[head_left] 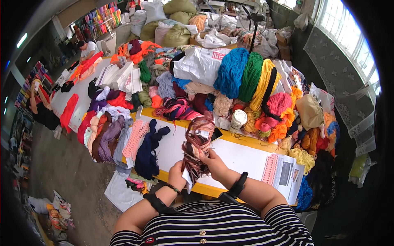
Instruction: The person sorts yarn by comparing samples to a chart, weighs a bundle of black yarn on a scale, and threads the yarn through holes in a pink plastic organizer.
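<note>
A skein of variegated yarn (198, 137) in brown, dusty pink and dark tones stands upright over the white-topped table (236, 158). My right hand (212, 163) pinches its lower part from the right. On the other side, my left hand (178, 174) grips the skein's lower left, with most of its fingers hidden behind the yarn. A white slip (188, 179) hangs below the skein beside my left hand. To the left on the table lie a navy skein (148, 149) and a pink knitted swatch (135, 137).
Heaped yarn lines the table's far side, including blue (232, 74), green (251, 76) and yellow (264, 84) hanks. A white lidded cup (238, 119) stands among them. Another pink swatch (269, 169) and printed sheets (285, 174) lie right. Two people work at far left.
</note>
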